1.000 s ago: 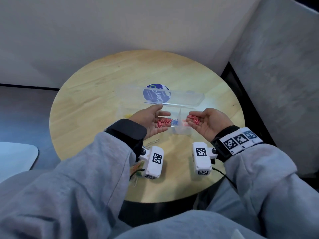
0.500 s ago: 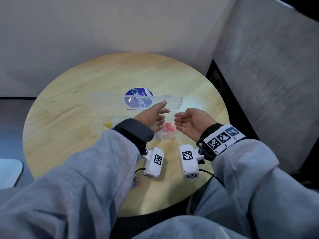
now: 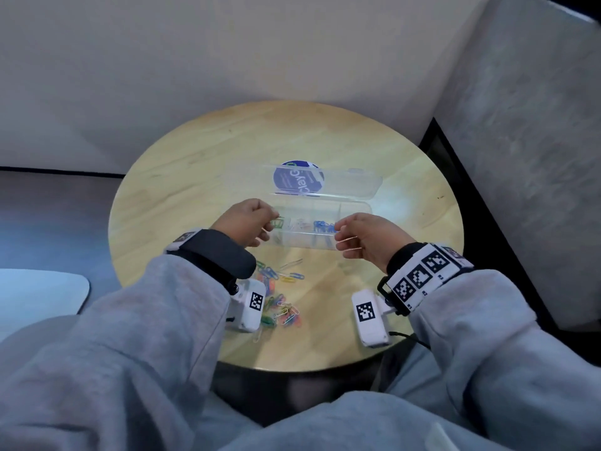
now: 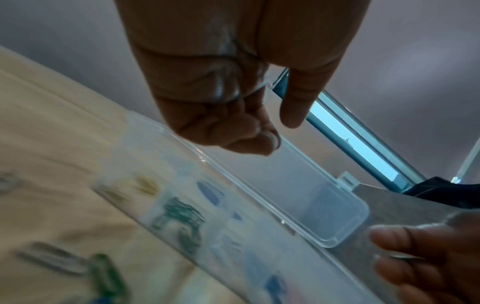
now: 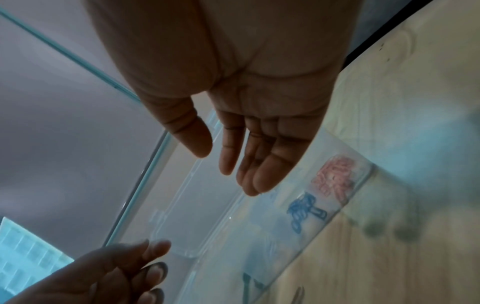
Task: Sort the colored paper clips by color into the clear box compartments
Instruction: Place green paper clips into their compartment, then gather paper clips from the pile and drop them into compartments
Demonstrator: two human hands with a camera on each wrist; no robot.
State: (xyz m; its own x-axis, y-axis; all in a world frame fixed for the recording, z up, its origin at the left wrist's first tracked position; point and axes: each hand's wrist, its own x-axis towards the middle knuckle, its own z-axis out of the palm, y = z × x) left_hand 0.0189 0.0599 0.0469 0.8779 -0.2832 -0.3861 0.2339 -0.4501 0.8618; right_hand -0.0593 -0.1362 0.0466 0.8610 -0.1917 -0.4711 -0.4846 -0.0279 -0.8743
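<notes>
My left hand [image 3: 243,222]: fingers curled, holding nothing I can make out | my right hand [image 3: 366,239]: fingers relaxed, empty | clear box [image 3: 320,230]: lid up, between both hands, on round table [image 3: 182,177]

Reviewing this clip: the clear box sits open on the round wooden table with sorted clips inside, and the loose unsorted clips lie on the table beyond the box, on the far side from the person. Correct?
Not quite. The loose paper clips lie on the near side of the clear box, between it and the person, by the left wrist. The head view shows this. The box is indeed open on the round wooden table, with sorted clips inside.
</notes>
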